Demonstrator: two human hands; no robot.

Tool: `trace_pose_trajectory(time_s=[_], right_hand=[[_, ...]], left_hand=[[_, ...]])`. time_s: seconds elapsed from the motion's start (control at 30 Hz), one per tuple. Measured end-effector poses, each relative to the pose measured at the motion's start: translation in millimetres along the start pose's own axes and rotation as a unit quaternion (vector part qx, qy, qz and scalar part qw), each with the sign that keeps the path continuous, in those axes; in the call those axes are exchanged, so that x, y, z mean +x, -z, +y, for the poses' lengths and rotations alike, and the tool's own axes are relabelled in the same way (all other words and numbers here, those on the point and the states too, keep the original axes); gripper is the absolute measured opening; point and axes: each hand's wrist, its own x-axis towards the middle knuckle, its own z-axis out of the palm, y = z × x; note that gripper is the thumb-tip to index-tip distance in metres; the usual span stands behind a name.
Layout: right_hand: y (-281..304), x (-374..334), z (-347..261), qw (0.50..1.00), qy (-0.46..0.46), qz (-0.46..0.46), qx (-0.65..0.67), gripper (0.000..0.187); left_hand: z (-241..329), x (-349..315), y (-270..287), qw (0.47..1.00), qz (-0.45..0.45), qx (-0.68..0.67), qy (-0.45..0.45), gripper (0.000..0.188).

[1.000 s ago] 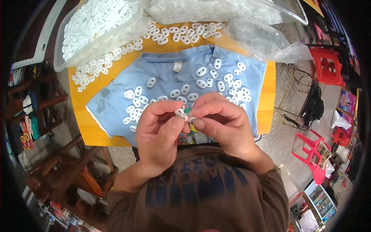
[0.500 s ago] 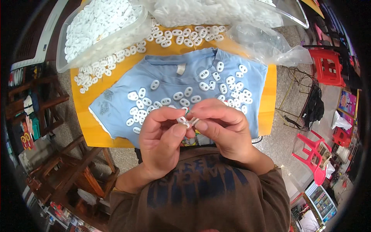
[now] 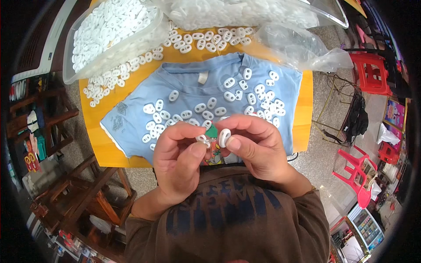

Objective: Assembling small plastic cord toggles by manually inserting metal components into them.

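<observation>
Holding two small white plastic pieces close over the chest, hands nearly touching: left hand (image 3: 177,160) pinched shut on a small white clip (image 3: 202,140) between thumb and fingertips, right hand (image 3: 258,147) pinched shut on a white oval ring (image 3: 224,137), now stood upright and plainly visible beside the thumb. Half a second back, both pieces pressed together and mostly hidden between the fingertips; now drawn slightly apart, the ring turned to face the camera. Judged from that, either a join not yet seated or a fresh alignment under way; cannot tell which. Compared with the earlier picture, hands a little lower and nearer the body, otherwise barely shifted.

Just beyond the knuckles, spread on an orange table (image 3: 98,147), a light blue T-shirt (image 3: 188,94) strewn with loose white pieces (image 3: 258,98), lying as before. Farther off, more white pieces spilled along the table's far edge, a clear plastic tub (image 3: 109,35) heaped with them at the left, and a crumpled clear plastic bag (image 3: 302,46) at the right. Past the table, red plastic chairs (image 3: 370,72) on the floor.
</observation>
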Motion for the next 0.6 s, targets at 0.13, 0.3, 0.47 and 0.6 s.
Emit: trace_pose_trajectory(time_s=[0.13, 0.3, 0.47, 0.6], right_hand=[[8, 1, 3, 0.998, 0.026, -0.048, -0.002, 0.02], [15, -2, 4, 0.989, 0.115, -0.067, -0.063, 0.019], [17, -7, -2, 0.998, 0.037, -0.034, -0.042, 0.021], [18, -8, -2, 0.995, 0.067, -0.02, -0.068, 0.02]], left_hand=[[0, -1, -1, 1.0, -0.001, 0.013, 0.002, 0.017], [-1, -2, -3, 1.0, -0.001, 0.015, 0.002, 0.017], [-2, -3, -4, 0.999, -0.004, 0.032, 0.013, 0.018], [-1, -5, -8, 0.998, 0.011, 0.031, 0.052, 0.018]])
